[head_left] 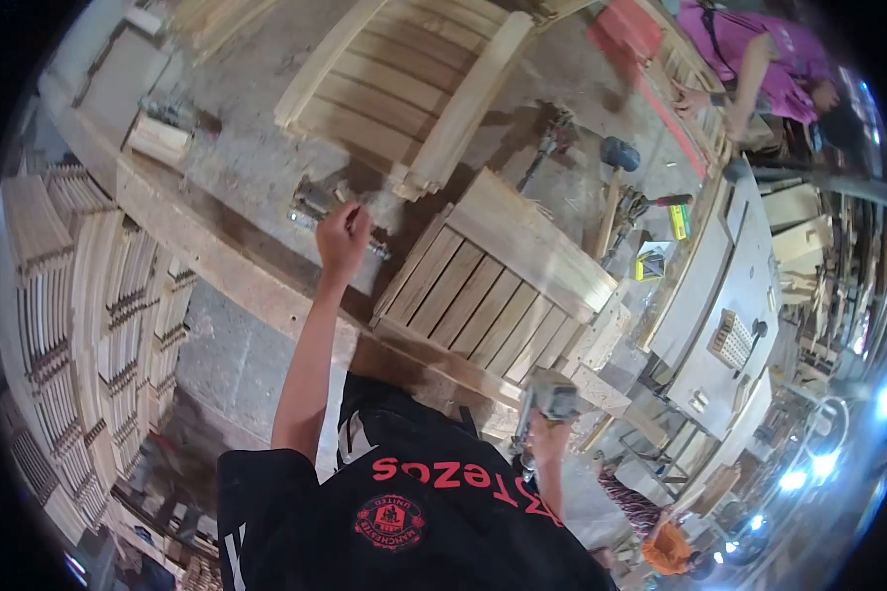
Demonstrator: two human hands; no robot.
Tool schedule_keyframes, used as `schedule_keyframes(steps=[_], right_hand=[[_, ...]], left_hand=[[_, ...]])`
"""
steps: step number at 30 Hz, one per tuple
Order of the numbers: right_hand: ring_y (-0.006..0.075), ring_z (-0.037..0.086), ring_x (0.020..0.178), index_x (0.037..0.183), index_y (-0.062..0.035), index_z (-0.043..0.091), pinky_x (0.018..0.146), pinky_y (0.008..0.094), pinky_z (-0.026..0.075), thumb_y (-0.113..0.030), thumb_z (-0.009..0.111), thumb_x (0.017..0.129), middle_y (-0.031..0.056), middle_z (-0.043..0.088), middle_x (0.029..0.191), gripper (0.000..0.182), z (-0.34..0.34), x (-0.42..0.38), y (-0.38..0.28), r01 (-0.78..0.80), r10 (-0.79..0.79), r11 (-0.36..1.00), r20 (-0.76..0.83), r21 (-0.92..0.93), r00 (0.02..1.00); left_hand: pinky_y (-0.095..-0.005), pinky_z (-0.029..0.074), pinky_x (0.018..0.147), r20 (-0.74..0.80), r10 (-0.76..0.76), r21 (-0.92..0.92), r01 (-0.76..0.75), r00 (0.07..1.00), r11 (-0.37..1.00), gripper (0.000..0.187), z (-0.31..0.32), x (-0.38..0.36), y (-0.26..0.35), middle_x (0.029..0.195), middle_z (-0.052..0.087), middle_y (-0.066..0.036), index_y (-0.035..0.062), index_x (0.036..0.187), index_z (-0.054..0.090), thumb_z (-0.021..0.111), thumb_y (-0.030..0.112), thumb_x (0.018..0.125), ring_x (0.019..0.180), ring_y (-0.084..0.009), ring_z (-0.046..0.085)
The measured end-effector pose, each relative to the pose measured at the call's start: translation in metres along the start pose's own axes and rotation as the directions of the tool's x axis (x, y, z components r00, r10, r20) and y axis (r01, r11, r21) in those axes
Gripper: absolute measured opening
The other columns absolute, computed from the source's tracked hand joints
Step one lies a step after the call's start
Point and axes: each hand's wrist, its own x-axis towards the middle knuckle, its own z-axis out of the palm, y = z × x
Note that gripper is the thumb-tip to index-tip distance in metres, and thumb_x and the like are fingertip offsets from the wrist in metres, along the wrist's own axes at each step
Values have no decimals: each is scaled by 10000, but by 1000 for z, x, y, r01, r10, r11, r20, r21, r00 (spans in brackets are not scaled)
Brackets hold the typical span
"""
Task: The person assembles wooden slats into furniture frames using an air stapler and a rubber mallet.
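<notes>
My left hand (343, 238) reaches over the bench, its fingers pinched together beside a small cluster of metal pieces (310, 200); whatever is between the fingertips is too small to name. Near the bench's front edge, my right hand (547, 438) is wrapped round a nail gun (554, 398) with a grey metal head. Between the hands lies a slatted wooden panel (483, 295) with a wide board along its far side. Beyond it sits a second slatted wooden frame (394, 84).
A mallet (620, 155), a clamp (545, 148) and yellow boxes (650, 262) lie on the bench's right. A co-worker in purple (759, 59) leans in at the upper right; another person in orange (666, 548) is lower right. Stacked wooden parts (44, 295) stand left.
</notes>
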Motion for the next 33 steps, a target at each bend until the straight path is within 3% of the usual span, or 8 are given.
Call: schedule_keyframes(steps=[2, 4, 7, 12, 18, 22, 27, 33], right_hand=[[120, 492, 424, 907, -60, 599, 363, 270, 396, -181, 664, 859, 19, 530, 591, 146, -28, 20, 22, -50, 54, 997, -63, 58, 997], [139, 512, 433, 901, -34, 611, 370, 289, 419, -187, 640, 885, 50, 566, 619, 157, -51, 27, 13, -226, 277, 919, -123, 322, 953], [145, 478, 408, 953, -53, 575, 355, 294, 409, -186, 616, 903, 34, 502, 579, 147, -75, 45, 13, -162, 247, 867, -125, 472, 961], [143, 474, 404, 962, -49, 583, 354, 289, 396, -280, 620, 889, 30, 488, 569, 245, -57, 71, -35, -265, 293, 877, -9, 400, 956], [151, 482, 390, 941, -74, 570, 369, 315, 414, -350, 571, 897, 34, 480, 547, 280, 60, 95, -126, -245, 102, 931, 450, 272, 887], [151, 482, 384, 973, -59, 546, 384, 318, 435, -361, 556, 907, 36, 493, 557, 309, 138, 120, -164, -155, 34, 975, 579, 161, 815], [151, 480, 378, 980, -62, 540, 376, 310, 432, -368, 578, 898, 36, 498, 562, 319, 175, 115, -192, -101, 10, 987, 586, 123, 810], [151, 473, 380, 968, -60, 538, 371, 298, 410, -363, 589, 893, 40, 495, 561, 316, 179, 110, -194, -124, 45, 986, 548, 109, 835]], left_hand=[[-333, 444, 539, 39, -33, 24, 32, 999, 999, 178, -1, 0, 1, 632, 610, -114, 10, 822, 655, 637, 183, 858, 549, -206, 588], [-323, 439, 541, 70, -21, 47, 17, 997, 999, 183, -2, 0, -2, 635, 608, -110, 2, 830, 653, 637, 182, 857, 549, -183, 570], [-317, 437, 542, 106, -60, 128, 46, 993, 991, 191, -1, 2, 10, 632, 603, -110, -5, 830, 650, 637, 184, 856, 549, -170, 563], [-335, 445, 547, 184, -51, 362, -19, 982, 932, 181, -4, 5, 22, 640, 612, -118, 15, 806, 655, 640, 190, 844, 558, -235, 592], [-373, 466, 565, 311, -112, 209, 47, 944, 977, 200, -11, 10, 19, 643, 616, -125, 31, 793, 659, 646, 227, 831, 574, -266, 607], [-377, 484, 579, 189, -91, 115, 70, 978, 991, 197, -7, 7, 11, 646, 623, -121, 43, 796, 663, 646, 237, 825, 599, -284, 630], [-385, 500, 594, 202, -171, 108, 151, 964, 983, 193, -12, 8, 23, 648, 624, -123, 52, 779, 654, 641, 241, 816, 630, -317, 640], [-356, 450, 542, 171, -82, 128, 60, 982, 990, 175, -10, 7, 21, 587, 581, -96, 37, 792, 640, 638, 209, 822, 529, -264, 578]])
